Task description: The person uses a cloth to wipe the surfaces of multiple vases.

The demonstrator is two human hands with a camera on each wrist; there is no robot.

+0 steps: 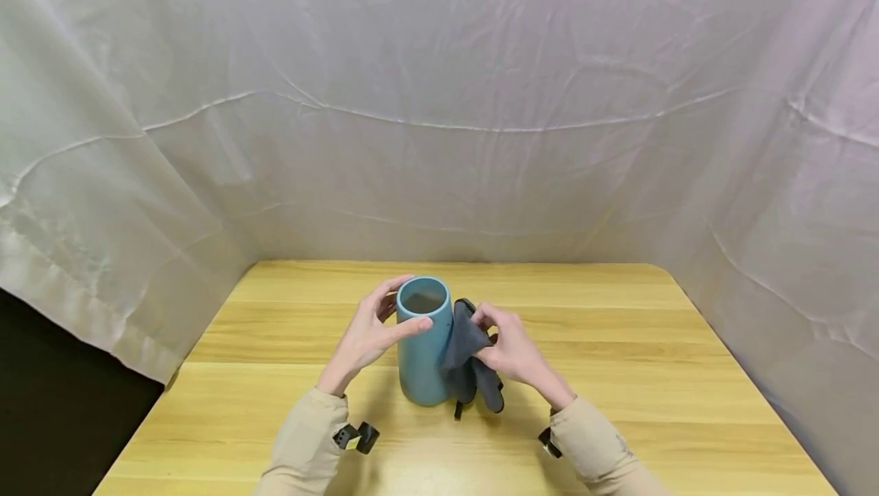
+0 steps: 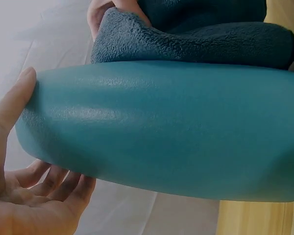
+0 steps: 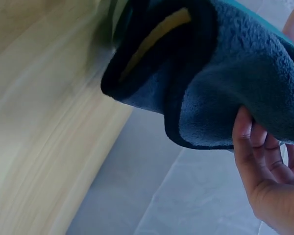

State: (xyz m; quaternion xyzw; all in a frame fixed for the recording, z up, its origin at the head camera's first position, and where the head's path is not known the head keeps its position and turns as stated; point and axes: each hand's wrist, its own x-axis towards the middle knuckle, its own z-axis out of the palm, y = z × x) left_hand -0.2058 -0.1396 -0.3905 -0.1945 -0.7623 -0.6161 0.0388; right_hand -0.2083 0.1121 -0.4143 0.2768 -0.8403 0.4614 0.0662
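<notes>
A tall blue ceramic vase point(image 1: 423, 362) stands upright on the table, its round mouth facing up. My left hand point(image 1: 367, 332) holds it near the rim, thumb on the near side and fingers around the far left side; the left wrist view shows the same grip on the smooth vase wall point(image 2: 157, 132). On the other side, my right hand point(image 1: 510, 343) pinches a dark grey-blue cloth point(image 1: 467, 343) with a plush surface. The cloth hangs in folds against the vase's right side. In the right wrist view, fingertips press into the cloth point(image 3: 225, 93), which has a dark edging.
The wooden table point(image 1: 618, 374) extends around the vase. Pale draped fabric point(image 1: 439, 175) encloses its back and sides. A black area point(image 1: 62, 397) lies beyond the table at the lower left. Small black devices point(image 1: 357, 437) are strapped at both sleeves.
</notes>
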